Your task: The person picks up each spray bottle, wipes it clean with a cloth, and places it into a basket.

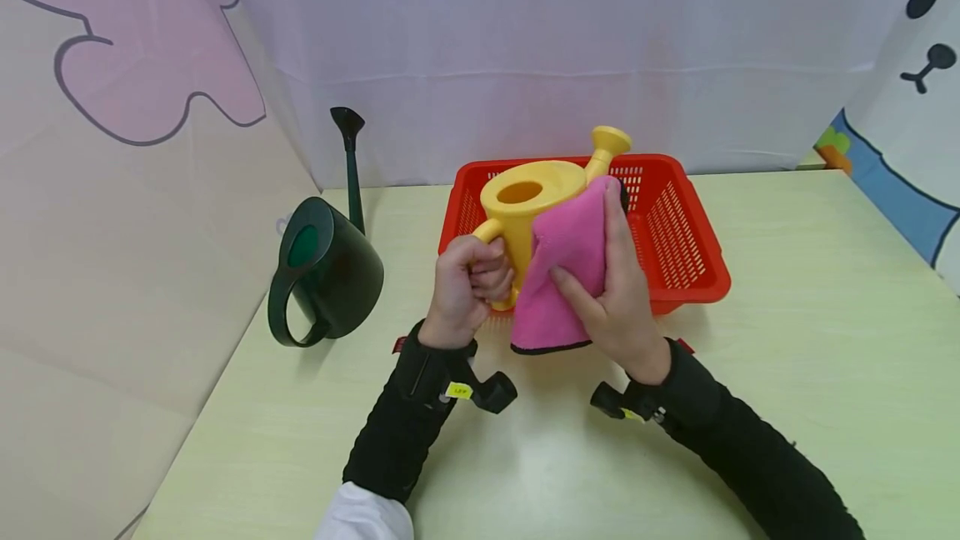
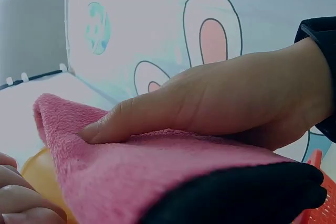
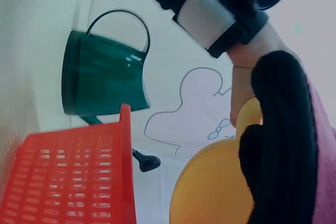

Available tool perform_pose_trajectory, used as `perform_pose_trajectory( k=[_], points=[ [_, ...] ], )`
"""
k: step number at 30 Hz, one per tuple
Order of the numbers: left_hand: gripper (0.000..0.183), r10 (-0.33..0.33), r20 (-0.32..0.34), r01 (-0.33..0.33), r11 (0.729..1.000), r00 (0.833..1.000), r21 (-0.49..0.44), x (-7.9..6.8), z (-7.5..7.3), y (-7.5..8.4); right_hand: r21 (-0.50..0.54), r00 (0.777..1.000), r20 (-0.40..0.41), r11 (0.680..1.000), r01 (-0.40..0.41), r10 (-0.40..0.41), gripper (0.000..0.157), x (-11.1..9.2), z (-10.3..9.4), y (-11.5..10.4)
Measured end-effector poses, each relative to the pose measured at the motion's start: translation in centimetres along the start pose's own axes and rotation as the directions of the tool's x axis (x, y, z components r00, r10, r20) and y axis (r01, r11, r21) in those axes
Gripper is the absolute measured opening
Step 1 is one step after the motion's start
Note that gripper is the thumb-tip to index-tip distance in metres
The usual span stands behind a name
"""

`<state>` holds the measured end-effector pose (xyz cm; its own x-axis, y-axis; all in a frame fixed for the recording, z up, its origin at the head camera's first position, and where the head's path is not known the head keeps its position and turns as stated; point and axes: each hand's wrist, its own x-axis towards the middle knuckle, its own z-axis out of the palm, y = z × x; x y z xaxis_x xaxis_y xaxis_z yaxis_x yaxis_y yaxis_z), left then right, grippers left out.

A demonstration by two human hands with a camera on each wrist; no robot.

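Left hand (image 1: pixel 472 280) grips the yellow watering can (image 1: pixel 517 227) by its handle, fingers curled round, holding it up at the near edge of the red basket (image 1: pixel 681 261). Right hand (image 1: pixel 624 298) holds a pink cloth (image 1: pixel 558 257) against the can's side, thumb on top. The basket sits along the table's (image 1: pixel 810 290) far edge; a dark green watering can (image 1: pixel 348 277) stands near the far left corner.
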<state>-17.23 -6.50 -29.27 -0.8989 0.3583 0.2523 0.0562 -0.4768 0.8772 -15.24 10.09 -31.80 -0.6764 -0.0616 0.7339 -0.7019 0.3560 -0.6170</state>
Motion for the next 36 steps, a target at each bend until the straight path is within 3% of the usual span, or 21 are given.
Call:
perform_pose_trajectory(
  k=[5,12,16,20,24,31,36],
  points=[
    [0.03,0.004,0.008,-0.004,1.0,1.0,-0.01,-0.2,0.1,0.2,-0.189,0.984,-0.031,0.968,0.166,-0.175,0.081,-0.5,0.6,0.4],
    [0.029,-0.019,-0.054,0.018,1.0,0.998,-0.012,-0.2,0.2,0.2,-0.447,0.908,0.007,0.812,0.377,-0.418,0.063,-1.6,1.9,0.7],
    [0.029,-0.023,-0.087,0.023,1.0,0.996,0.002,0.0,0.3,0.0,-0.507,0.876,0.045,0.744,0.435,-0.481,0.055,-1.5,2.0,0.7],
    [0.03,-0.03,-0.083,0.029,1.0,0.996,-0.008,0.0,0.2,0.0,-0.52,0.865,0.062,0.724,0.453,-0.497,0.053,-1.3,1.7,0.6],
    [0.03,-0.046,-0.065,0.045,0.999,0.997,-0.019,0.0,0.3,0.0,-0.493,0.863,0.037,0.741,0.455,-0.505,0.051,-1.0,1.6,0.5],
    [0.03,-0.046,0.013,0.047,0.998,0.999,-0.031,0.1,0.2,0.1,-0.249,0.937,-0.042,0.912,0.325,-0.346,0.05,-0.3,0.4,0.5],
    [0.033,-0.042,0.0,0.042,0.999,0.999,-0.014,0.0,0.2,0.1,-0.019,0.975,-0.12,0.983,0.184,-0.185,0.051,0.4,-0.3,0.3]
  ],
)
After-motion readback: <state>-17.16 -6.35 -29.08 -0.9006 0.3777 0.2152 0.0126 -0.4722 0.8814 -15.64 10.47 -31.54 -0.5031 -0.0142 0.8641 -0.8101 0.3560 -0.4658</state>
